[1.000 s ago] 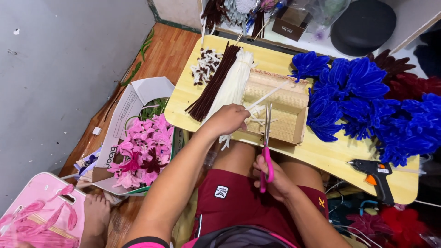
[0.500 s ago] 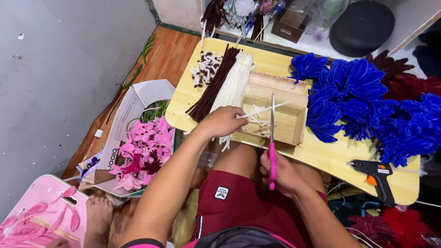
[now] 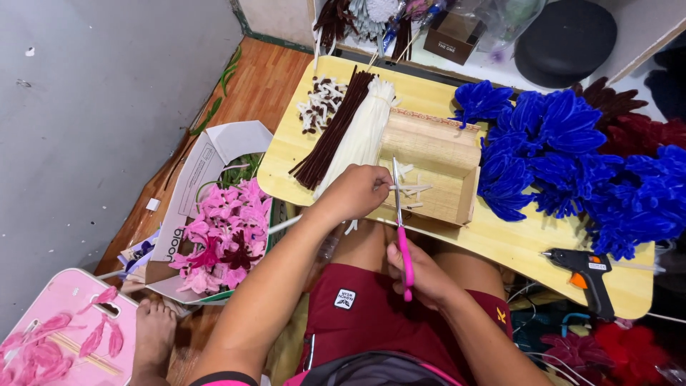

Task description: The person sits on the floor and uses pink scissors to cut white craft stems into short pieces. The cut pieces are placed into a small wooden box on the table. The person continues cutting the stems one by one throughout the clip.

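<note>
- Pink-handled scissors (image 3: 401, 229) are gripped in the right hand (image 3: 421, 275), fingers closed round the handles; the blades point toward 12 o'clock and appear nearly closed.
- The left hand (image 3: 355, 193), at 10 o'clock from the right hand, is curled shut, pinching white pipe-cleaner pieces (image 3: 409, 189) against the blades.
- Step in hand, as judged: trimming white stems into short lengths over the shallow wooden box (image 3: 436, 154), where cut pieces already lie.
- Next move calls for advancing the stem across the blades and keeping fingertips clear.
- At 11 o'clock lie white (image 3: 361, 136) and brown stem bundles (image 3: 332, 132); at 2 o'clock, blue chenille flowers (image 3: 572, 157); at 3 o'clock, a glue gun (image 3: 586, 268).
</note>
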